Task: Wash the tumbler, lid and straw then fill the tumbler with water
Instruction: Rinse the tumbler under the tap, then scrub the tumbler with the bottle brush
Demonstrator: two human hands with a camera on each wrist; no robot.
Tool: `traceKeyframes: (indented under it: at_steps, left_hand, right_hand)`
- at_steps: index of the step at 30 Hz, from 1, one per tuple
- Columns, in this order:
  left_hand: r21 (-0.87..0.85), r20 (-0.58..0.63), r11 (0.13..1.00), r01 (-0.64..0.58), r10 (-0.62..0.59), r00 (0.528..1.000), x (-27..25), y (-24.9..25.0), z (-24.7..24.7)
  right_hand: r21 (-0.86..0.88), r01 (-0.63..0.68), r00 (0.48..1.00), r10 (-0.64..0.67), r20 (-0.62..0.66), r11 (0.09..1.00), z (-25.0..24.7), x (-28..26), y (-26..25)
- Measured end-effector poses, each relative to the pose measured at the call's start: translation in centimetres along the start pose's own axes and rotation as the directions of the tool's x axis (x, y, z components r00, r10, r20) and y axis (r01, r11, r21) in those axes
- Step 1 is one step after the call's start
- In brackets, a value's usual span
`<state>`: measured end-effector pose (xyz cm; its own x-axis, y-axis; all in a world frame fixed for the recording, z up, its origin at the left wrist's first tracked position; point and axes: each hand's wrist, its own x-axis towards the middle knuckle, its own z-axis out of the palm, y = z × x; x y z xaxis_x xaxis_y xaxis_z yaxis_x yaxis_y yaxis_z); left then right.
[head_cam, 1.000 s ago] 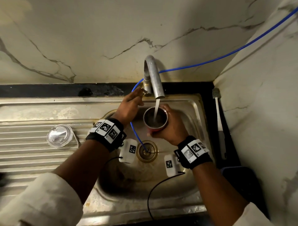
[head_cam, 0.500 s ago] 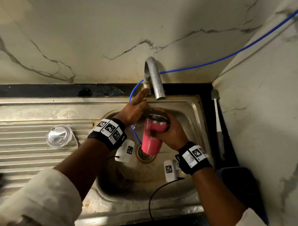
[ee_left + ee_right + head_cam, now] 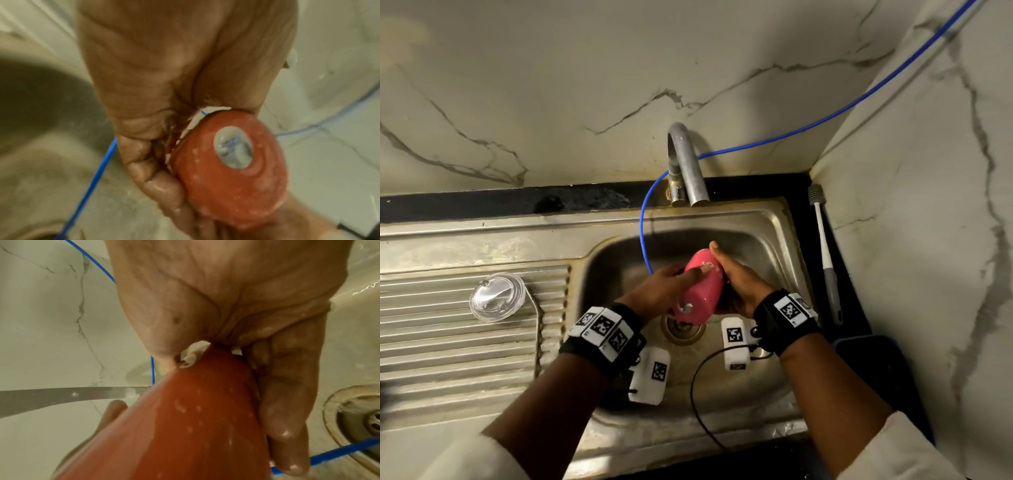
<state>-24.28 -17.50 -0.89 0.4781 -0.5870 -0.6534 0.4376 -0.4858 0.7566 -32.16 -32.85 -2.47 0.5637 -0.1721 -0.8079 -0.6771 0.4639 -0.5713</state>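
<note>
- Closest in: two bare forearms with cream sleeves pushed back reach into the basin, each wrist wearing a black band with black-and-white square markers and a small white marker box hanging under it.
- The left hand (image 3: pixel 666 294) is wrapped round the lower part of the pink metal tumbler (image 3: pixel 700 291), fingers curled on its side and thumb lying across it. In the left wrist view the wet fingers (image 3: pixel 156 183) cup the rounded base, which has a grey oval patch in the middle.
- The right hand (image 3: pixel 736 282) grips the same tumbler from the other side, fingers (image 3: pixel 285 402) laid along its wall.
- So the tumbler is held off the sink floor between both hands, tipped over with its base toward the camera, right above the round metal drain (image 3: pixel 683 330). Water drops all over it.
- The dented stainless steel sink (image 3: pixel 774 233) looks wet and stained.
- Off to the left, the clear round plastic lid (image 3: pixel 497 296) lies on the ribbed draining board (image 3: pixel 431 342), well apart from the hands.
- On the right, a white-and-grey long-handled brush (image 3: pixel 825 253) lies on the black counter edge beside the sink.
- Further back, the curved metal tap (image 3: pixel 686 164) stands at the sink's rear rim, and a thin blue hose (image 3: pixel 825 118) runs from the marble wall down into the basin.
</note>
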Motion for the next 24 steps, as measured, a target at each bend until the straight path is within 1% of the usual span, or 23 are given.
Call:
traceKeyframes:
  at_steps: [3,5,6,7,8,9,10,11,12,13,14,15,17,18,20,22,24]
  left_hand:
    - [-0.045,0.031,0.997,0.058,-0.057,0.998,-0.1,0.6,0.6]
    - [-0.103,0.044,0.99,0.094,-0.09,0.995,-0.2,0.9,0.9]
    - [-0.135,0.047,0.985,0.107,-0.102,0.994,-0.2,0.9,0.9]
    - [-0.172,0.055,0.978,0.114,-0.106,0.993,-0.3,0.9,1.1]
    - [-0.213,0.057,0.97,0.119,-0.109,0.992,-0.3,0.8,1.1]
    - [-0.251,0.05,0.96,0.123,-0.114,0.992,-0.4,0.7,1.1]
    - [-0.284,0.033,0.951,0.122,-0.118,0.993,-0.5,0.7,1.2]
    - [-0.308,0.013,0.944,0.117,-0.118,0.993,-0.6,0.6,1.2]
    - [-0.328,0.004,0.939,0.107,-0.112,0.994,-0.6,0.5,1.2]
    - [-0.344,0.002,0.934,0.098,-0.104,0.995,-0.7,0.3,1.2]
    - [-0.36,0.007,0.929,0.088,-0.092,0.996,-0.7,0.1,1.1]
    - [-0.377,0.019,0.923,0.075,-0.073,0.997,-0.9,0.0,1.1]
    - [-0.407,0.028,0.912,0.038,-0.03,0.999,-1.1,-0.2,0.9]
    - [-0.424,0.028,0.905,0.028,-0.018,0.999,-1.1,-0.4,0.8]
    - [-0.467,0.026,0.884,0.009,0.004,1.0,-1.4,-0.4,0.8]
    - [-0.501,0.022,0.865,-0.015,0.03,0.999,-1.4,-0.6,0.6]
    - [-0.526,0.026,0.85,-0.029,0.05,0.998,-1.4,-0.8,0.4]
  right_hand:
    - [0.001,-0.03,0.999,0.03,-0.012,1.0,-0.1,-0.6,-0.4]
    - [-0.073,-0.018,0.998,0.014,-0.055,0.997,-0.5,-1.3,-1.0]
    - [-0.151,0.004,0.995,-0.02,-0.102,0.989,-1.1,-1.6,-1.3]
    - [-0.246,0.039,0.983,-0.082,-0.167,0.968,-1.9,-1.8,-1.5]
    - [-0.361,0.08,0.951,-0.18,-0.253,0.929,-2.8,-2.0,-1.8]
    - [-0.486,0.109,0.885,-0.307,-0.351,0.867,-4.0,-2.3,-2.0]
    - [-0.607,0.099,0.785,-0.437,-0.439,0.788,-5.3,-2.5,-2.2]
    - [-0.7,0.048,0.669,-0.543,-0.507,0.713,-6.6,-3.1,-2.5]
    - [-0.744,-0.019,0.564,-0.608,-0.56,0.668,-7.9,-3.7,-2.7]
    - [-0.75,-0.076,0.491,-0.63,-0.601,0.657,-9.1,-4.3,-2.9]
    - [-0.742,-0.138,0.466,-0.618,-0.633,0.656,-10.3,-4.8,-3.0]
    - [-0.732,-0.207,0.473,-0.589,-0.655,0.649,-11.3,-5.4,-3.1]
    - [-0.729,-0.356,0.531,-0.515,-0.673,0.584,-12.5,-5.8,-2.8]
    - [-0.734,-0.409,0.566,-0.481,-0.67,0.542,-12.8,-5.9,-2.5]
    - [-0.747,-0.436,0.614,-0.442,-0.655,0.502,-12.8,-6.0,-1.9]
    - [-0.76,-0.438,0.622,-0.449,-0.642,0.48,-12.7,-6.0,-1.6]
    - [-0.765,-0.449,0.613,-0.464,-0.64,0.461,-12.6,-6.1,-1.6]
